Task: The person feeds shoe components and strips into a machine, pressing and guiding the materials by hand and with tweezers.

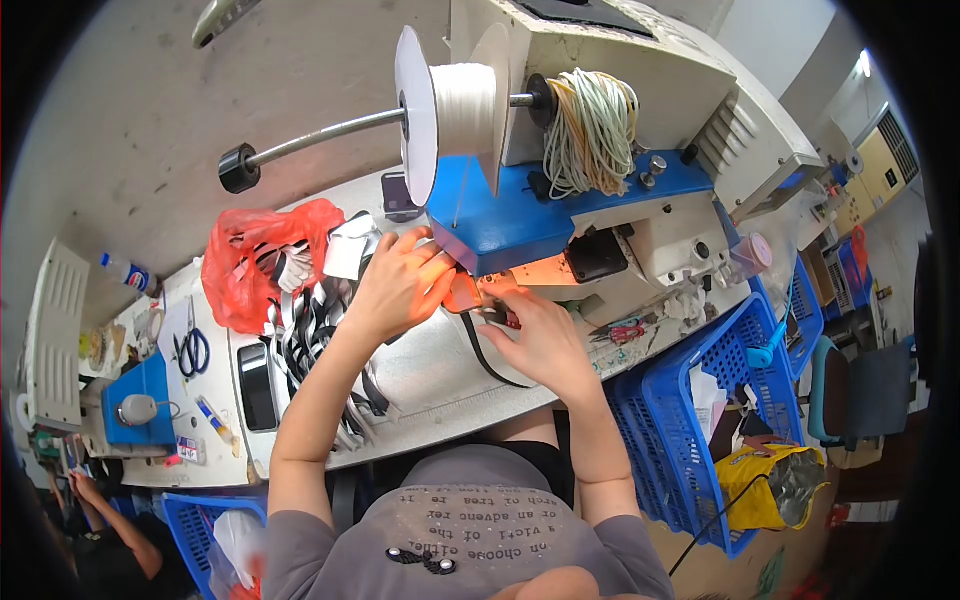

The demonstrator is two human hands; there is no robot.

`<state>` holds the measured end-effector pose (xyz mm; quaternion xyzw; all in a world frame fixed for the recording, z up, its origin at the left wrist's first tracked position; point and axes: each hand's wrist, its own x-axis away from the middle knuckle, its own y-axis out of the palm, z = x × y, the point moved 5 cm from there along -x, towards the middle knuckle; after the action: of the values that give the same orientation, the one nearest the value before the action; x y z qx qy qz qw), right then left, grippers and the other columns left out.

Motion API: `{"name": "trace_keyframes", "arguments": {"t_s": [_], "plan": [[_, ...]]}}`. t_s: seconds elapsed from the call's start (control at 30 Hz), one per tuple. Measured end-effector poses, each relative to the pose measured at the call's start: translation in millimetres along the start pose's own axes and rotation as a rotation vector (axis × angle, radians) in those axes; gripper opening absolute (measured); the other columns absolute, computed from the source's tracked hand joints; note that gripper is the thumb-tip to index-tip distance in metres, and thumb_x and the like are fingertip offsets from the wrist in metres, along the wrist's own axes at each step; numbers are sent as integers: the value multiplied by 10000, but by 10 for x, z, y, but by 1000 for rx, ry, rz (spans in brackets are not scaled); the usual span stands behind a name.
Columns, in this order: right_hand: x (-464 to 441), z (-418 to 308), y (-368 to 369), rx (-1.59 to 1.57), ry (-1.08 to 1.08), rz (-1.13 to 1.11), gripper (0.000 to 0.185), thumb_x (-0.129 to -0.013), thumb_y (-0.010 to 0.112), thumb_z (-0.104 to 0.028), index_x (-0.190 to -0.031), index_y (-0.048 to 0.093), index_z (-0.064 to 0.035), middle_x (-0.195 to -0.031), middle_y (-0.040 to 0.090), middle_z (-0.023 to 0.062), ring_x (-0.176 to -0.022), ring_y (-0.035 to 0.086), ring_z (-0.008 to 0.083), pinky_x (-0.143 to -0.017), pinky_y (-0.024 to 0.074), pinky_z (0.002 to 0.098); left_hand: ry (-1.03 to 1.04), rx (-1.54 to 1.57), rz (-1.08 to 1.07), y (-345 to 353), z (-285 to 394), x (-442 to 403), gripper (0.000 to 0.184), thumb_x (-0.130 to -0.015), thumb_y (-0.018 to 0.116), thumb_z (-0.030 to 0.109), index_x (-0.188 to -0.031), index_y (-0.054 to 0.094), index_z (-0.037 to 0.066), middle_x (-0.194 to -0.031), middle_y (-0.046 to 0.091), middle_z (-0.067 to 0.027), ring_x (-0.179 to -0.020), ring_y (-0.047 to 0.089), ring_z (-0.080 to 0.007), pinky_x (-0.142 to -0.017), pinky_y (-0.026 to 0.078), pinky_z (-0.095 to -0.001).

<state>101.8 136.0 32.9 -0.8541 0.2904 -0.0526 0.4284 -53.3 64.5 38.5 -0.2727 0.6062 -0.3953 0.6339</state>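
Black strap [478,350] loops over the bench [430,385] from the lit spot under the sewing machine [510,225]; left hand [400,285] and right hand [540,338] sit beside that spot, fingers bent, can't tell whether either grip is closed on anything. Likely risks: fingers get pinched if the machine runs this close, or the loose loop snags on the right wrist and skews the strap.

A thin black strap [477,348] is bent in a loose curve over the pale table [430,368]; its upper end is partly hidden near the blue machine [510,235], where orange light is cast.
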Motion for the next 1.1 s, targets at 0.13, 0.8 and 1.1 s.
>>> {"name": "trace_keyframes", "arguments": {"t_s": [0.13,0.8,1.1], "plan": [[73,53,-36,41,-144,201,291,-824,642,-183,-1085,588,-66,-764,611,123,-734,627,340,-656,489,428,-15,-58,-39,-57,93,95,123,-784,635,165,-858,633,67,-999,646,-85,-1008,541,-267,-784,386,-382],[3,-45,24,399,-104,203,121,-844,609,-199,-851,644,-84,-636,609,88,-555,628,269,-498,491,363,-36,3,70,-18,386,327,209,-733,716,108,-892,589,59,-1113,581,-87,-911,568,-244,-687,481,-367],[5,-86,12,444,-144,221,128,-836,601,-185,-902,638,-82,-642,613,86,-557,626,263,-502,491,363,-12,-23,118,-9,412,323,146,-737,706,76,-831,595,53,-1072,593,-69,-857,580,-232,-652,472,-357]]}}
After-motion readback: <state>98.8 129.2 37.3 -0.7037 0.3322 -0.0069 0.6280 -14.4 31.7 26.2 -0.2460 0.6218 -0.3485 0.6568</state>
